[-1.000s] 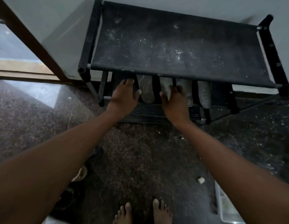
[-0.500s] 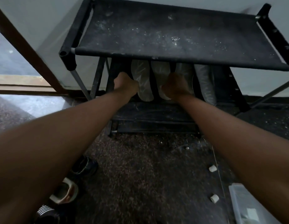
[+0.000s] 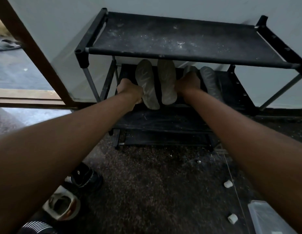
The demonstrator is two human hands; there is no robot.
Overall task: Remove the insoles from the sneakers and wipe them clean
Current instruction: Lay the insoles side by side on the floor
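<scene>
Several sneakers stand sole-out on the middle shelf of a black shoe rack (image 3: pixel 163 120). My left hand (image 3: pixel 130 92) reaches under the top shelf and grips the leftmost grey sneaker (image 3: pixel 146 83) along its left side. A second grey sneaker (image 3: pixel 167 81) stands just right of it, untouched. My right hand (image 3: pixel 189 81) is curled over a third sneaker (image 3: pixel 189 69), which it mostly hides; its fingertips are out of sight. A fourth sneaker (image 3: pixel 210 81) stands to the right of that hand. No insole is visible.
The rack's dusty top shelf (image 3: pixel 180 39) overhangs both hands. A black sneaker (image 3: pixel 84 176) and a white shoe (image 3: pixel 62 206) lie on the speckled floor at lower left. A clear plastic box (image 3: pixel 268 217) and small white bits (image 3: pixel 228 184) sit at lower right. A brown door frame (image 3: pixel 37 53) stands left.
Both hands have moved from the shelf's front edge deeper under the top shelf and closed on sneakers. The view has dropped lower and closer to the rack.
</scene>
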